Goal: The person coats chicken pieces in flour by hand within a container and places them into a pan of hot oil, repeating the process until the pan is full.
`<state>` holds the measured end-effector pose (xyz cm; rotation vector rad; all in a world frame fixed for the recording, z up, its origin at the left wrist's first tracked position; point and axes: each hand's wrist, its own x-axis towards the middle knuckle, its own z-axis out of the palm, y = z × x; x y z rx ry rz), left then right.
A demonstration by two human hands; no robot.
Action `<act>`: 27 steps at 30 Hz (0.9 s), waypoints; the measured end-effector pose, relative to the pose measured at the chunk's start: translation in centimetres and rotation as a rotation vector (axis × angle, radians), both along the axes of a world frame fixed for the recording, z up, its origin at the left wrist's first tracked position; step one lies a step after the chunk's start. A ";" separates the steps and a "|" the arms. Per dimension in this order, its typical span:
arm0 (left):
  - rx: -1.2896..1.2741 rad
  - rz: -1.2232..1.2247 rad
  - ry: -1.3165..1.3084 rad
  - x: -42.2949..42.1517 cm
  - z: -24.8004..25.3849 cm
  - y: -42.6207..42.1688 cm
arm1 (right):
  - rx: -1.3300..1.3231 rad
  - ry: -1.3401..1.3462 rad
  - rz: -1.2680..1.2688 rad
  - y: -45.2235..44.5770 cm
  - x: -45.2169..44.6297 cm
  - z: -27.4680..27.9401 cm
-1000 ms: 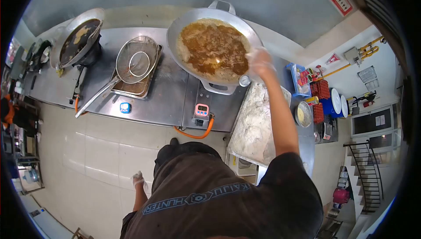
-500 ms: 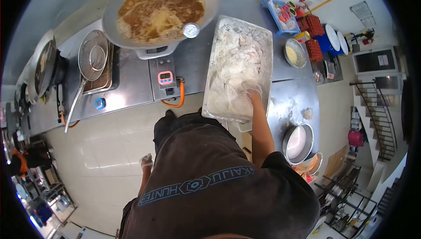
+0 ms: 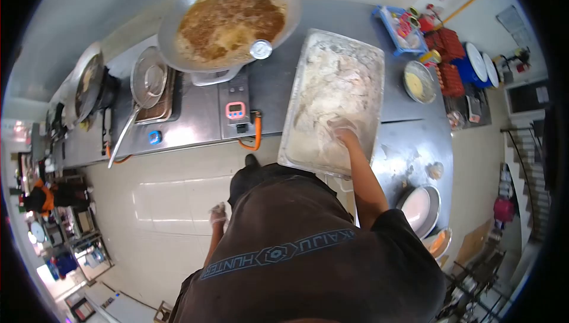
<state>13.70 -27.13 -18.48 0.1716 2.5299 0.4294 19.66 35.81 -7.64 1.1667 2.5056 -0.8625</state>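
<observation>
In a clear glove, my right hand (image 3: 344,130) reaches into the floury tray (image 3: 288,136), its fingers down in the white flour (image 3: 323,98); whether they hold anything is hidden. Lumps coated in flour lie farther up the tray. My left hand (image 3: 218,213), also gloved and dusted white, hangs over the floor at my side, its fingers small and unclear. Beyond the tray to the left, a wide pan (image 3: 169,35) holds bubbling brown oil, with a round dial thermometer (image 3: 261,49) at its rim.
A long-handled strainer (image 3: 148,80) rests on a rack tray at the left, near a second pan (image 3: 89,83). A pink timer (image 3: 235,110) stands by the counter edge. To the right are a batter bowl (image 3: 419,83), a blue basket (image 3: 400,29) and a deep round pan (image 3: 422,210).
My right hand has moved from beside the oil pan down into the flour tray. The view has shifted toward the right, bringing the round pan into sight.
</observation>
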 end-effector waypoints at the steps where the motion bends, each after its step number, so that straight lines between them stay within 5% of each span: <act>1: -0.055 0.093 -0.098 1.2 1.0 1.0 | 0.004 -0.004 -0.016 -0.9 -0.4 2.6; 2: -0.097 0.269 -0.193 2.4 0.5 1.2 | 0.011 -0.011 -0.037 -1.3 -0.8 4.1; 3: -0.112 0.199 -0.205 3.6 -1.5 -0.3 | 0.071 -0.003 -0.031 -1.5 -1.1 3.2; 5: 0.063 0.172 -0.125 6.1 3.8 0.7 | 0.195 0.004 -0.029 -1.5 -1.3 0.9; 8: -0.084 0.176 -0.172 6.4 -0.3 -2.5 | 0.168 0.095 0.000 -1.8 -2.6 4.9; 10: -0.184 0.165 -0.214 7.1 -4.1 -5.5 | 0.083 0.074 0.130 0.3 -3.0 1.6; 12: -0.226 0.192 -0.294 6.5 -2.0 -4.7 | 0.083 0.025 0.422 2.6 -3.4 -1.9; 15: -0.276 -0.063 -0.172 4.6 -0.2 -4.7 | 0.013 -0.197 0.308 0.6 -4.8 3.7; 18: -0.284 -0.394 0.040 2.0 0.8 -4.3 | 0.100 -0.162 0.330 -0.6 -4.4 3.7; 23: -0.176 -0.377 0.213 -1.9 2.3 -2.1 | 0.211 -0.198 0.227 -1.2 -1.9 3.2; 27: 0.051 -0.011 0.085 -5.4 1.5 -2.5 | 0.273 -0.133 0.241 -3.0 -1.1 8.4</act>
